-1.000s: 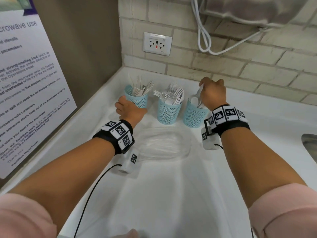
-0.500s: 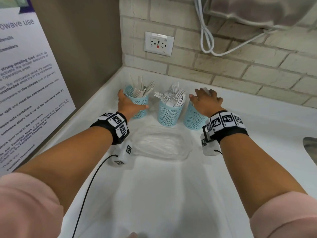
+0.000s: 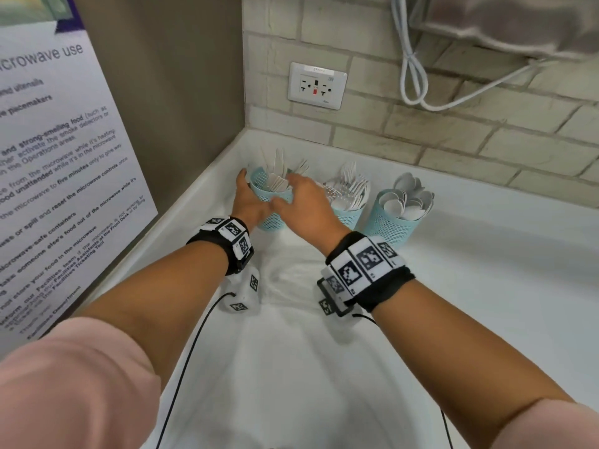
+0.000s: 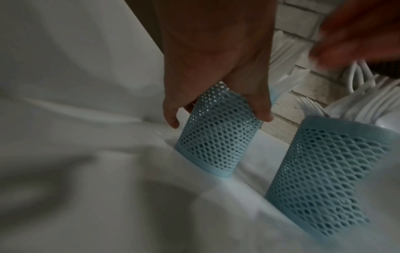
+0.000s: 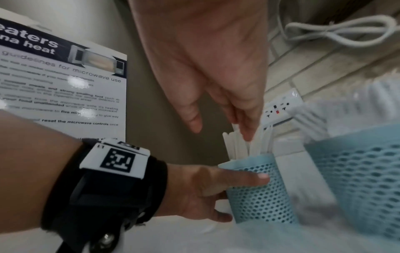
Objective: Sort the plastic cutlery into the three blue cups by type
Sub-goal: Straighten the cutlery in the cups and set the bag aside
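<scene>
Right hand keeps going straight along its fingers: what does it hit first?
Most likely the white cutlery handles standing in the leftmost blue cup. The right hand points down at them, its fingertips at or nearly at their tops; contact is unclear. The left hand grips that cup.

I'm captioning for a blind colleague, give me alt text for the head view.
A person's left hand grips the leftmost blue mesh cup of white plastic cutlery while the right hand reaches over it.

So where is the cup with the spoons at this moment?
In the head view, the spoon cup stands at the right end of the row of three, next to the fork cup, near the brick wall. Neither hand touches it.
</scene>
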